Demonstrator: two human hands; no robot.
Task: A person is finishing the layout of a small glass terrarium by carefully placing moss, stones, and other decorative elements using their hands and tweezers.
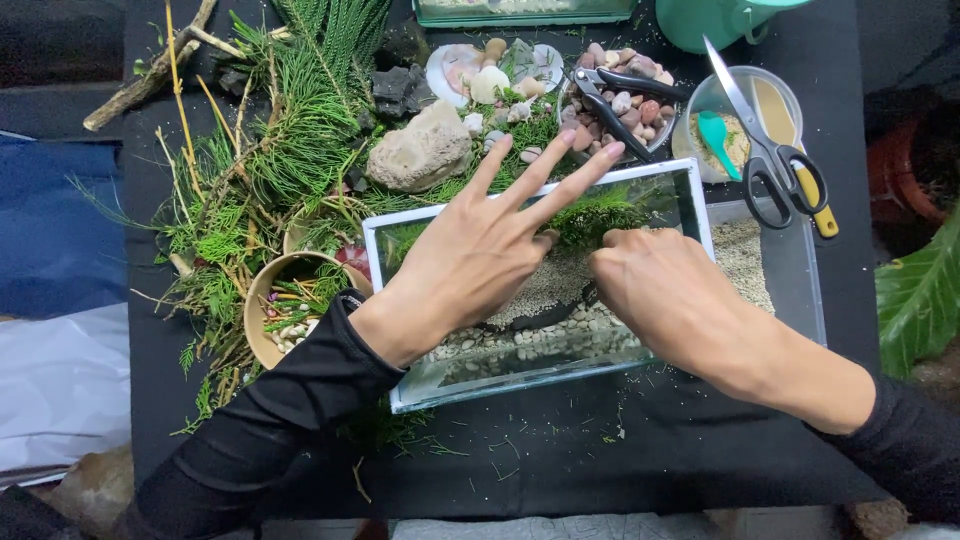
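A clear glass tank [690, 205] stands mid-table with sand, pebbles and a clump of green moss [600, 212] inside. My left hand [480, 250] hovers over the tank's left half, three fingers stretched out toward the far rim, thumb tucked by the moss, holding nothing visible. My right hand [665, 295] reaches down into the tank with its fingers curled onto the moss and sand; the fingertips are hidden, so a grip cannot be confirmed.
Green sprigs and twigs [270, 150] lie piled at left by a round bowl [258, 300]. A pale rock [420, 150], shells, a bowl of pebbles with black pliers [620, 100], scissors [770, 150], a clear tub with teal scoop [715, 135] sit behind the tank.
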